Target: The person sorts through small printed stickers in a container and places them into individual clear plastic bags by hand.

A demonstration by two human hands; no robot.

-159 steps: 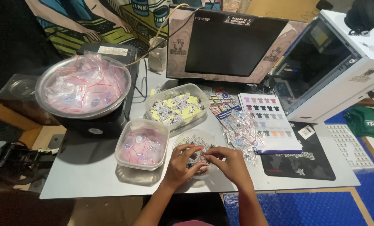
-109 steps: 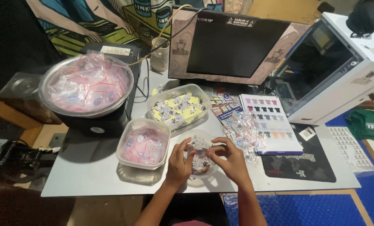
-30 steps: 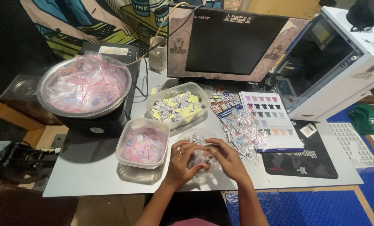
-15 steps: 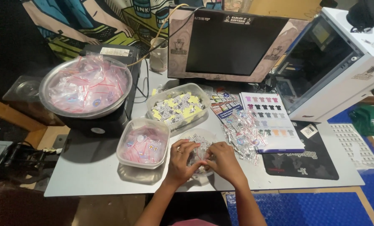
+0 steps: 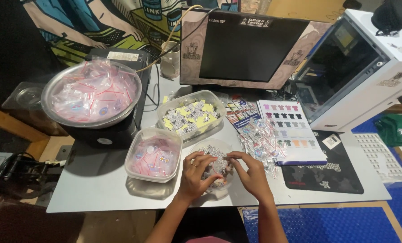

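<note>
lower centre of frame: left hand (image 5: 195,174) and right hand (image 5: 251,173) now closer together, each grip pinching small stickers (image 5: 216,167) over a clear tub (image 5: 215,153) on the counter (image 5: 97,198).

indoor light from above, moderately bright on the grey table (image 5: 97,198), dim and near black at far left. soft shadows under the containers. mild glare on the metal bowl (image 5: 93,92) rim. wide-angle bending at the edges. hands slightly soft, small prints unreadable.

You have a steel bowl (image 5: 92,94) of small bags at far left. A dark monitor (image 5: 243,47) stands behind the colour chart (image 5: 290,130)
</note>
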